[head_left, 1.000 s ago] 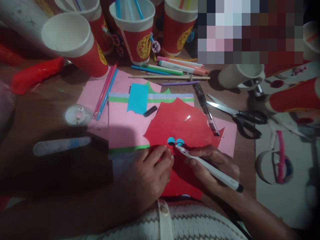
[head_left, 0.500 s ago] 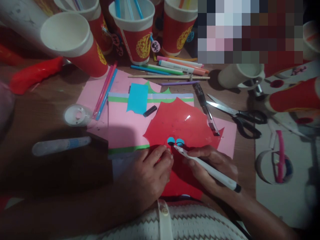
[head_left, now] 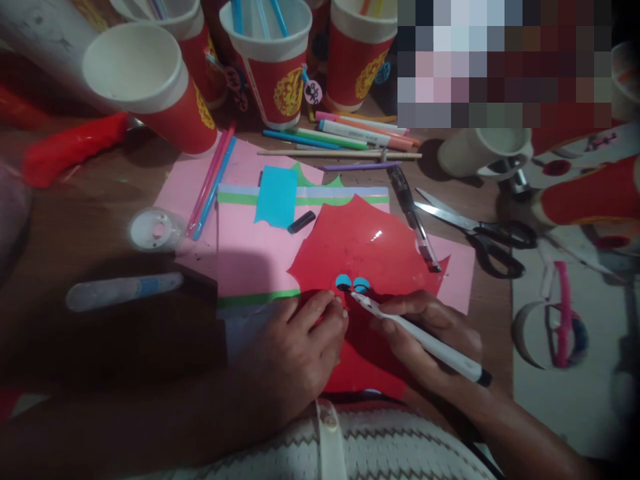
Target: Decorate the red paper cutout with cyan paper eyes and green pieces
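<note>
Discs both bear black ink: one patch, one arc. Right hand clamps pen; whether left hand grips anything, cannot tell.

- No word, number or brand can be read for certain.
- Middle cup, toward the far edge of the table: yellow round emblem, lettering illegible.
- Cup to its right: similar yellow emblem, unreadable.
- Leftmost cup: yellow emblem, partly turned away.
- Pale round tag beside the middle cup: dark marks, too small to read.
- White-barrelled pen, below these cups: tiny print, blurred.
</note>
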Action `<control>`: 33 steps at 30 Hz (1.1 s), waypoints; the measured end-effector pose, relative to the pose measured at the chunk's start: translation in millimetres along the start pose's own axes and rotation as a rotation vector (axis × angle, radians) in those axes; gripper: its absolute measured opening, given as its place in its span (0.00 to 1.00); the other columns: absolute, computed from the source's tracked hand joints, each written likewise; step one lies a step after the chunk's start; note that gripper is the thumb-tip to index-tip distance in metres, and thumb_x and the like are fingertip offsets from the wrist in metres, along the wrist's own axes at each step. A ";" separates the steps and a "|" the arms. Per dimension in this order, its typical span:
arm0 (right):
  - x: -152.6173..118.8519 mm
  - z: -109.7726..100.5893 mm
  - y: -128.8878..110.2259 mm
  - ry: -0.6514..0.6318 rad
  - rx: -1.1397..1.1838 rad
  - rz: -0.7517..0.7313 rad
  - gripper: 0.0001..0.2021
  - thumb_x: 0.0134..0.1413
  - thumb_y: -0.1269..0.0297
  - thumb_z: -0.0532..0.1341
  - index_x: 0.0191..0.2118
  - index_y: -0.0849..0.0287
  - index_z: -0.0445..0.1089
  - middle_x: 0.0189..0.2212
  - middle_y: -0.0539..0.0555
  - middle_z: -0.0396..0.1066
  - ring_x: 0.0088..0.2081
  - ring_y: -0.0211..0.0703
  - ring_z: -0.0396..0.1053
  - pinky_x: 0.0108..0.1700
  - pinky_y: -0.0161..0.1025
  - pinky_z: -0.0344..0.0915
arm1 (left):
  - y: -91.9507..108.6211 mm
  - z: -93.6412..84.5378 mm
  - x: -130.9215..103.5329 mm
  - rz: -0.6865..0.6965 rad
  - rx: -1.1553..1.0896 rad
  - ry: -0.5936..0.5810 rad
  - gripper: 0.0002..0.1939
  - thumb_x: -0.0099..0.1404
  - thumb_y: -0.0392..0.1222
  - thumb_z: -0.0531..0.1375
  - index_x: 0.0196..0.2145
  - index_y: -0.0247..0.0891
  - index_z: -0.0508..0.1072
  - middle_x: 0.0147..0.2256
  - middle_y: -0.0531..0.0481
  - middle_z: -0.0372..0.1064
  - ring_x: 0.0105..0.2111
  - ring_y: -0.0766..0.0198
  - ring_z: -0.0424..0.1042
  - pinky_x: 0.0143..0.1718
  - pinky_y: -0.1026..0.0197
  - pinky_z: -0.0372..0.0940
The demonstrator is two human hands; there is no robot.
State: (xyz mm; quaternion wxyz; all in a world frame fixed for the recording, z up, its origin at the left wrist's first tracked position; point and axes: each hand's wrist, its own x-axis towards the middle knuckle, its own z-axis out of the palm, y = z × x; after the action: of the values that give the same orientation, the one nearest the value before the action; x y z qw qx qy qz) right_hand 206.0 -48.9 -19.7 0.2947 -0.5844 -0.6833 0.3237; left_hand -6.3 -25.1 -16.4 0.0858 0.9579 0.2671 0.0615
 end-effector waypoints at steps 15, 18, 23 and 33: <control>-4.7 0.2 -3.5 0.107 0.158 0.158 0.05 0.54 0.66 0.60 0.37 0.55 0.67 0.25 0.49 0.75 0.25 0.40 0.74 0.23 0.31 0.69 | 0.4 -0.4 -1.0 -0.014 -0.010 0.007 0.17 0.66 0.42 0.56 0.49 0.29 0.68 0.47 0.41 0.68 0.50 0.50 0.63 0.43 0.51 0.60; -5.4 0.2 -3.6 0.139 0.198 0.159 0.09 0.54 0.68 0.60 0.42 0.54 0.66 0.33 0.51 0.76 0.32 0.40 0.75 0.33 0.33 0.72 | 0.3 -1.0 -0.5 -0.025 -0.010 0.005 0.18 0.65 0.42 0.56 0.51 0.30 0.68 0.48 0.41 0.68 0.50 0.49 0.63 0.44 0.51 0.60; -4.9 -1.4 -1.4 0.091 0.125 0.117 0.07 0.53 0.69 0.61 0.39 0.55 0.66 0.29 0.51 0.76 0.27 0.40 0.75 0.28 0.33 0.71 | -2.0 0.0 0.0 -0.002 0.000 0.012 0.17 0.66 0.43 0.55 0.49 0.31 0.69 0.48 0.42 0.68 0.50 0.51 0.63 0.44 0.52 0.59; 1.4 -1.9 -5.0 0.040 -0.010 0.007 0.03 0.54 0.68 0.59 0.35 0.53 0.67 0.24 0.47 0.73 0.22 0.38 0.71 0.21 0.33 0.68 | -0.7 2.5 -0.7 -0.007 -0.002 0.047 0.16 0.65 0.43 0.56 0.47 0.31 0.70 0.49 0.41 0.67 0.51 0.49 0.62 0.46 0.51 0.57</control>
State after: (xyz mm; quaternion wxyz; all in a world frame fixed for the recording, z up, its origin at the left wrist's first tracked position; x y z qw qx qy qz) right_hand 204.2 -47.9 -14.6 0.3041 -0.5945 -0.6770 0.3094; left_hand -6.8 -25.3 -19.1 0.0806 0.9552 0.2722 0.0839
